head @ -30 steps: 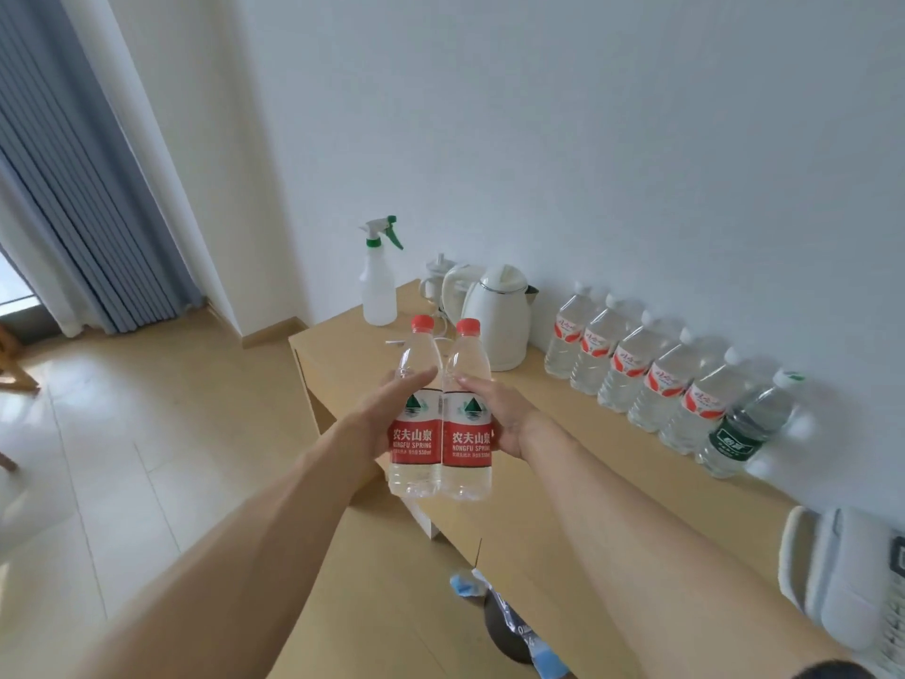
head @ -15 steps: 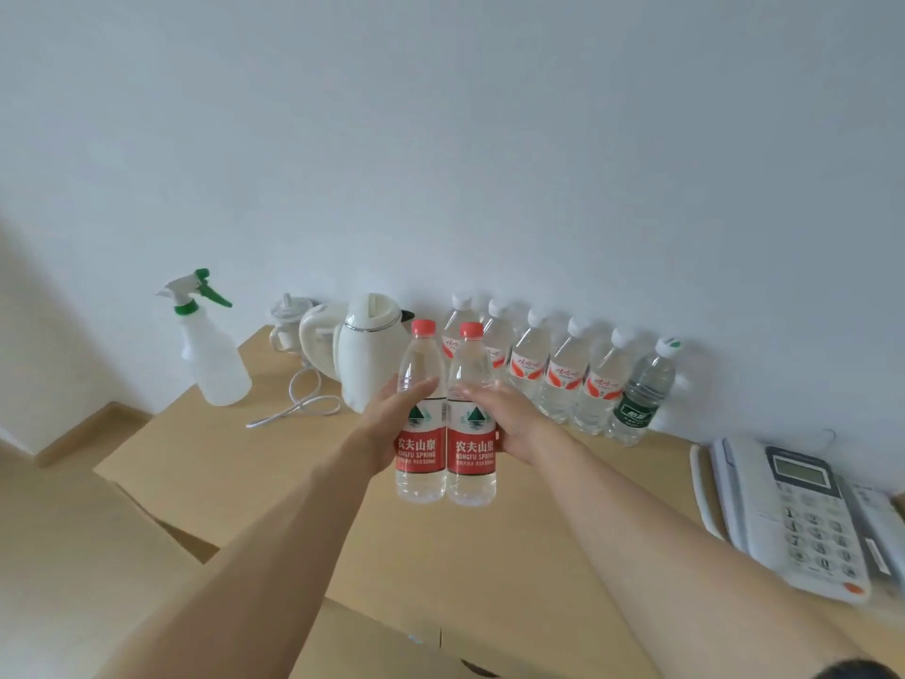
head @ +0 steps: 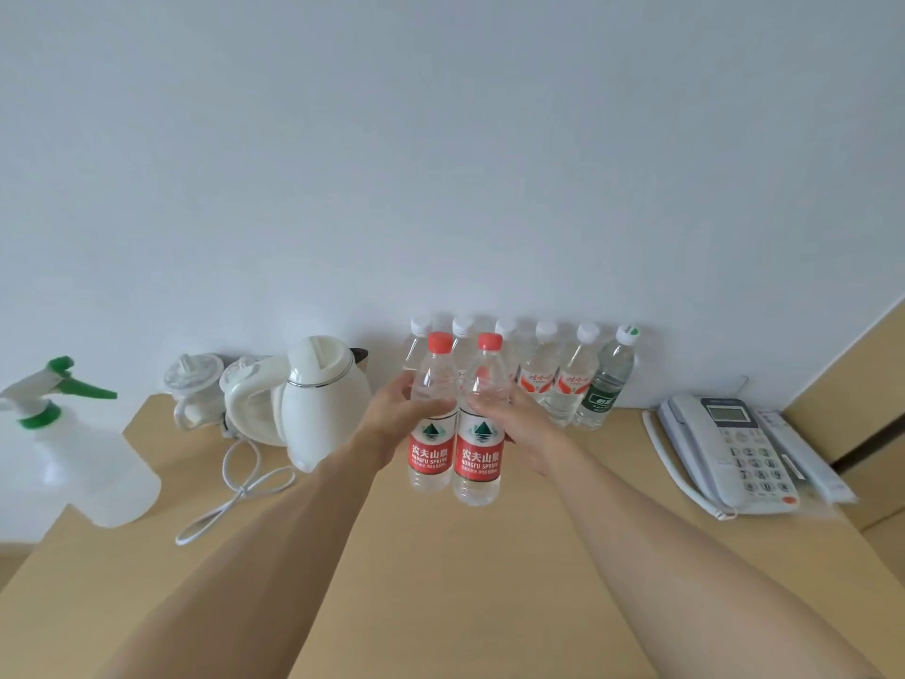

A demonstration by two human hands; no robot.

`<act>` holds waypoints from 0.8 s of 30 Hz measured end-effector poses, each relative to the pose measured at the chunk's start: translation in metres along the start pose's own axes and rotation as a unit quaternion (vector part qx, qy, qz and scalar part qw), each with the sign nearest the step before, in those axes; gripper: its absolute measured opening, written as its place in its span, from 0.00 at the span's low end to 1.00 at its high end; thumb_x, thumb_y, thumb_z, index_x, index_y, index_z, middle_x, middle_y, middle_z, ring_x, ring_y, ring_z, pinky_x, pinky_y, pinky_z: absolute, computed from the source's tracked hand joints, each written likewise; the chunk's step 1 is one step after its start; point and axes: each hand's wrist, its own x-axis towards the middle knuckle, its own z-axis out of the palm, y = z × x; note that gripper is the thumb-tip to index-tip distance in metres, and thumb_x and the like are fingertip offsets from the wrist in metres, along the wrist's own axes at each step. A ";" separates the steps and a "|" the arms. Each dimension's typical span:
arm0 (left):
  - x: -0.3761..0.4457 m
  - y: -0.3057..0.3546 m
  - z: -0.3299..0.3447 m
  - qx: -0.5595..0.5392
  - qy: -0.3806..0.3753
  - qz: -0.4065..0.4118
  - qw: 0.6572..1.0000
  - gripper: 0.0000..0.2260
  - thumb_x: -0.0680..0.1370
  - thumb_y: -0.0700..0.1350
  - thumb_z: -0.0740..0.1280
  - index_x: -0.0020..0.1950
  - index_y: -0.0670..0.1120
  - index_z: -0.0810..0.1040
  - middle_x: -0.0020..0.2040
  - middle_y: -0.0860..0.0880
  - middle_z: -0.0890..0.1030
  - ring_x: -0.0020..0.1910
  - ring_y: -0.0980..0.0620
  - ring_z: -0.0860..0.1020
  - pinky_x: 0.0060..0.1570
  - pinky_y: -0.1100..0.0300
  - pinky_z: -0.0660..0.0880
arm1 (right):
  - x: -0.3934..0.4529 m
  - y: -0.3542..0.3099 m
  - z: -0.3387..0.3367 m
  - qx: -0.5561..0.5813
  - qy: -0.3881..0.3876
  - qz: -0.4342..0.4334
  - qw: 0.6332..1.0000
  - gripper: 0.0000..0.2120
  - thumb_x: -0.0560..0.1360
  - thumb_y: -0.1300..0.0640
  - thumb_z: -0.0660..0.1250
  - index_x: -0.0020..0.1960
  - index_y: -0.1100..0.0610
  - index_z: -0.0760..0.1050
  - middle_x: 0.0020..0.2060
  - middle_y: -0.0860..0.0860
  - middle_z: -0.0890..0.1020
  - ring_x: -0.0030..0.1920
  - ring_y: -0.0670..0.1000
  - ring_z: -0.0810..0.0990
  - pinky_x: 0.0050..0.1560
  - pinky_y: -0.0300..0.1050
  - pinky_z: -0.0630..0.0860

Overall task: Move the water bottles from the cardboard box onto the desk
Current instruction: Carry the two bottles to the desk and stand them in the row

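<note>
Two bottles [head: 455, 423] between gripping hands [head: 399, 423]

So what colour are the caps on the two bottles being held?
Red, on both held bottles: left cap, right cap, clearest in the head view.

White kettle [head: 325, 401], spray bottle [head: 73, 453], telephone [head: 729, 450].

Hotel-like room — kettle [head: 325, 399], desk phone [head: 729, 453].
</note>
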 end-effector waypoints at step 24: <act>0.012 -0.014 -0.008 0.129 0.065 -0.026 0.989 0.29 0.70 0.36 0.77 0.67 0.51 0.74 0.56 0.51 0.83 0.57 0.49 0.81 0.57 0.49 0.79 | 0.030 0.018 0.007 -0.179 0.027 -0.032 0.983 0.29 0.67 0.54 0.81 0.64 0.47 0.73 0.52 0.41 0.79 0.57 0.48 0.78 0.56 0.46 0.74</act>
